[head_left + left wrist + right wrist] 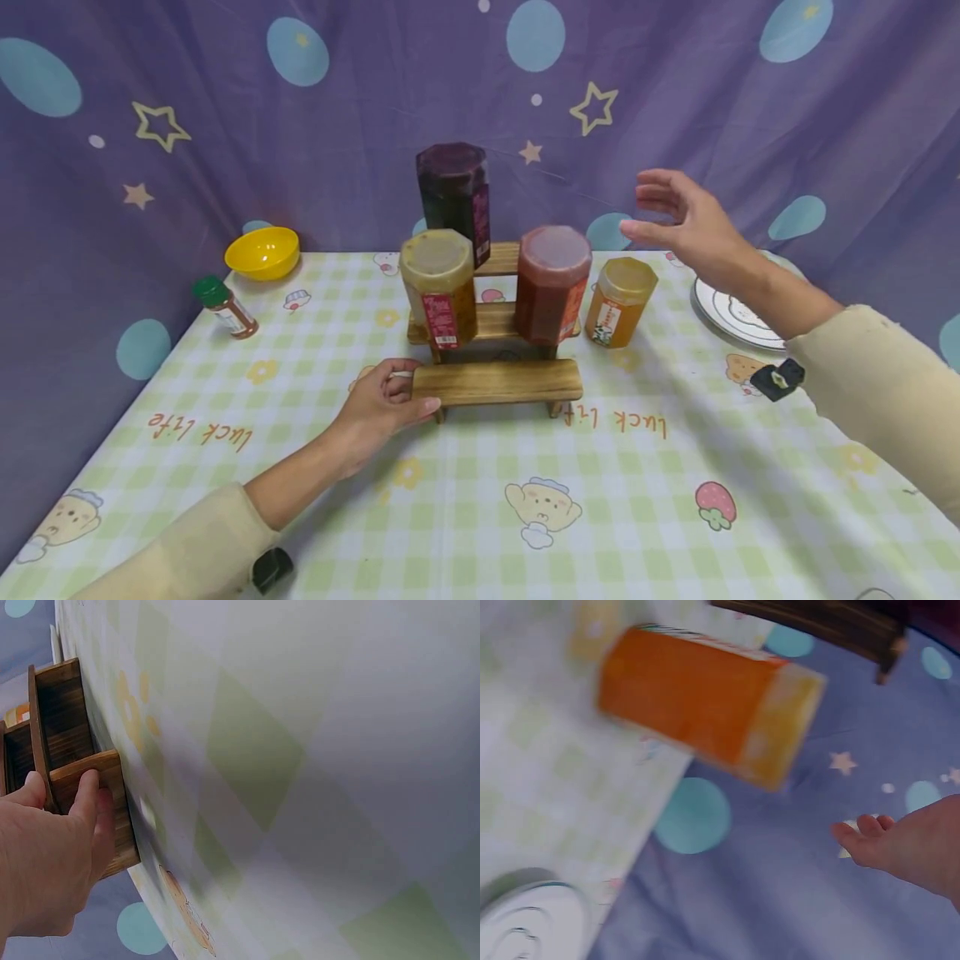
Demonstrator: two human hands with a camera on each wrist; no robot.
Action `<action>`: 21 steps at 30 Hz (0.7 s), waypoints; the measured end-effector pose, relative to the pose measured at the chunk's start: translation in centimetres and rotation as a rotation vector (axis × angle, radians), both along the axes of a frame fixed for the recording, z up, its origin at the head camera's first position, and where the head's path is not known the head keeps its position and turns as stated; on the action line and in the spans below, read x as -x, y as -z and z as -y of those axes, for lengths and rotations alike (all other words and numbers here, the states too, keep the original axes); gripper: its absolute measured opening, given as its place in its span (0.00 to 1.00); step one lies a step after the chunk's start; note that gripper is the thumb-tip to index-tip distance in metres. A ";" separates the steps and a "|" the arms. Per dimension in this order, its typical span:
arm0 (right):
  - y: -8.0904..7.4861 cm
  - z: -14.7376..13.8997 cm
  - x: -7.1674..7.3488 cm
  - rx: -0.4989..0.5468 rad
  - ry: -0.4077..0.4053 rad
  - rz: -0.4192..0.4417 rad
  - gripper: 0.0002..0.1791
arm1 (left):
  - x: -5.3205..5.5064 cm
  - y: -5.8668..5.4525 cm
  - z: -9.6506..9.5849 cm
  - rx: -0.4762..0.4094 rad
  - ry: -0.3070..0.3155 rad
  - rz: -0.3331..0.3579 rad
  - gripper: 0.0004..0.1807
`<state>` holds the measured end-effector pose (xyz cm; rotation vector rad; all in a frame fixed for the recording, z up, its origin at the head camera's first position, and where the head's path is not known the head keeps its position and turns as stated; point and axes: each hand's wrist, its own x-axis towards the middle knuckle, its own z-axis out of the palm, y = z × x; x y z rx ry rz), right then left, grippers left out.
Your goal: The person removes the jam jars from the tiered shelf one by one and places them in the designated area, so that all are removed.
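A wooden three-step rack (498, 381) stands mid-table. My left hand (381, 408) grips the left end of its lowest step, thumb in front and fingers around the side; the left wrist view shows the fingertips on the wood (112, 776). My right hand (693, 218) is raised in the air, fingers loosely bent with nothing between them. Below and left of it, an orange-filled jar (621, 304) stands on the table beside the rack. On the middle step are a yellowish jar (441, 287) and a red jar (553, 283). A dark purple jar (453, 200) occupies the top step.
At the back left sit a yellow bowl (264, 254) and a green-capped spice bottle (227, 308). A white plate (738, 321) lies at the right, partly behind my right forearm. A purple curtain (360, 142) hangs along the table's far edge.
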<state>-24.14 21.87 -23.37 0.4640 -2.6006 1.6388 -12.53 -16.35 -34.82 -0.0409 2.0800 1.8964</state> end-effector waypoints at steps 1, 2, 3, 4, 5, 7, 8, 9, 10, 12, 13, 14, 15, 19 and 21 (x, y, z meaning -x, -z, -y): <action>-0.6 0.3 -0.1 -0.001 -0.007 -0.004 0.39 | 0.0 0.0 0.0 0.000 0.000 -0.001 0.34; -1.1 0.6 -0.1 0.003 -0.015 -0.007 0.39 | 0.0 0.0 0.0 0.000 0.000 -0.002 0.34; -1.5 0.9 -0.1 0.012 -0.025 -0.011 0.39 | 0.0 0.0 0.0 0.000 -0.001 -0.003 0.34; -1.9 1.3 -0.1 0.014 -0.033 -0.014 0.39 | 0.0 0.0 0.0 0.000 -0.002 -0.003 0.34; -2.2 1.6 -0.2 0.017 -0.039 -0.013 0.40 | 0.0 0.0 0.0 0.001 -0.002 -0.004 0.34; -2.7 2.2 -0.2 0.019 -0.051 -0.005 0.40 | 0.0 0.0 0.0 0.001 -0.003 -0.002 0.34; -2.8 2.4 -0.2 0.017 -0.056 -0.001 0.40 | 0.0 0.0 0.0 0.001 -0.004 -0.001 0.33; -3.0 2.6 -0.3 0.015 -0.063 0.002 0.40 | 0.0 0.0 -0.1 0.001 -0.006 0.000 0.33; -3.1 2.9 -0.3 0.013 -0.068 0.004 0.40 | 0.0 0.0 -0.1 0.001 -0.006 0.001 0.33; -3.3 3.3 -0.4 0.003 -0.076 0.004 0.40 | 0.0 0.0 -0.1 0.002 -0.009 0.001 0.33; -3.4 3.5 -0.4 -0.001 -0.081 0.003 0.41 | 0.0 0.0 -0.1 0.003 -0.010 0.001 0.33; -3.6 3.8 -0.4 -0.005 -0.086 -0.001 0.41 | 0.0 0.0 -0.1 0.004 -0.011 0.001 0.33; -3.7 4.1 -0.4 -0.006 -0.094 -0.005 0.41 | 0.0 0.0 -0.1 0.005 -0.012 0.000 0.33; -4.5 5.4 -0.4 -0.032 -0.139 -0.031 0.41 | -0.1 0.0 -0.1 0.007 -0.008 -0.002 0.33; -4.9 6.1 -0.4 -0.053 -0.162 -0.045 0.41 | -0.1 -0.1 -0.1 0.006 -0.005 -0.004 0.33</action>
